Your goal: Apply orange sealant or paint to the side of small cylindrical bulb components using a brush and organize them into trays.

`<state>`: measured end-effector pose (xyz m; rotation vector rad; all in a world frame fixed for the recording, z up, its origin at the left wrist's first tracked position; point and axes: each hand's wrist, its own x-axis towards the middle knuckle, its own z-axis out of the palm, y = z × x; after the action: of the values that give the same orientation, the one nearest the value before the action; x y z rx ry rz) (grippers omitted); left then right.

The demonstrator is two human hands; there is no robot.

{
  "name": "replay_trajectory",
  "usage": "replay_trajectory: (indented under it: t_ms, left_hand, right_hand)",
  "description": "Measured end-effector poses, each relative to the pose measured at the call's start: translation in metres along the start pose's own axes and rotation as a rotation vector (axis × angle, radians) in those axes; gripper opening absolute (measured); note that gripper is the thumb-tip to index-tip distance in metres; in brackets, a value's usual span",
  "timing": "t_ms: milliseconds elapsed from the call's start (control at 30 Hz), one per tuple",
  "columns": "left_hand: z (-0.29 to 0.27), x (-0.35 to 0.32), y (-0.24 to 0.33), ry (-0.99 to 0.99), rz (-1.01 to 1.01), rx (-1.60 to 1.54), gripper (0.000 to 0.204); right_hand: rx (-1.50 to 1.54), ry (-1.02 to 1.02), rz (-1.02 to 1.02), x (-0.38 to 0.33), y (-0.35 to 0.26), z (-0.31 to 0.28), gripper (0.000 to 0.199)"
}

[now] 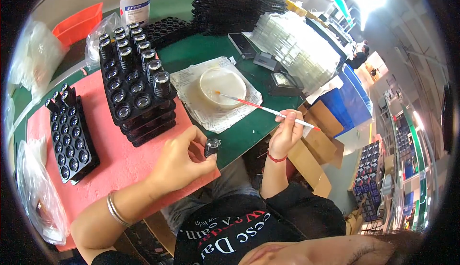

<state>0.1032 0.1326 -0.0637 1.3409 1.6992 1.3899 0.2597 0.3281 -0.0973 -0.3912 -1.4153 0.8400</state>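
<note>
At the far left, a black tray (72, 138) of small lens-like cylinders is seen lying on a pink mat (120, 157). Just to its right, a stack of black trays (136, 85) is set on the same mat, its top tray partly filled with taller black cylinders with glass ends. Below and right of that stack, the left hand (179, 159) is curled closed around a small black cylinder (211, 146), which is pinched between thumb and fingers at the mat's near right edge, its glass end turned upward. Further right, a white round dish (222, 86) is placed on a sheet of white paper (215, 112) on the green table (201, 49). The right hand (286, 133) is closed on a thin red-and-white brush (266, 110), held pen-like, with the tip reaching into the dish.
</note>
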Motion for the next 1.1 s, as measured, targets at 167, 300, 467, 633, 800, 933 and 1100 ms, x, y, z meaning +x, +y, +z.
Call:
replay_trajectory:
  t_ms: [167, 300, 467, 633, 800, 933, 1100]
  left_hand:
    - [0.002, 0.003, -0.006, 0.09, -0.01, -0.114, 0.024]
    - [0.001, 0.004, -0.005, 0.113, -0.023, -0.147, 0.022]
    - [0.002, 0.006, -0.01, 0.182, -0.07, -0.287, 0.021]
    - [-0.002, 0.007, -0.004, 0.149, -0.198, -0.365, 0.024]
    - [-0.006, 0.007, 0.0, 0.146, -0.249, -0.457, 0.026]
    - [-0.006, 0.007, 0.001, 0.155, -0.248, -0.491, 0.028]
    - [-0.006, 0.007, -0.002, 0.156, -0.212, -0.51, 0.027]
  right_hand:
    - [-0.09, 0.066, -0.07, 0.002, -0.005, 0.004, 0.022]
    - [-0.294, 0.079, -0.292, -0.001, -0.002, 0.003, 0.024]
    - [0.125, 0.166, -0.151, -0.004, -0.004, -0.002, 0.025]
    - [0.366, 0.22, -0.016, -0.004, -0.016, -0.006, 0.025]
    - [0.672, 0.239, 0.216, -0.007, -0.021, -0.006, 0.024]
    - [0.677, 0.124, 0.194, -0.013, -0.021, -0.009, 0.025]
    - [0.614, 0.048, 0.174, -0.016, -0.021, -0.009, 0.025]
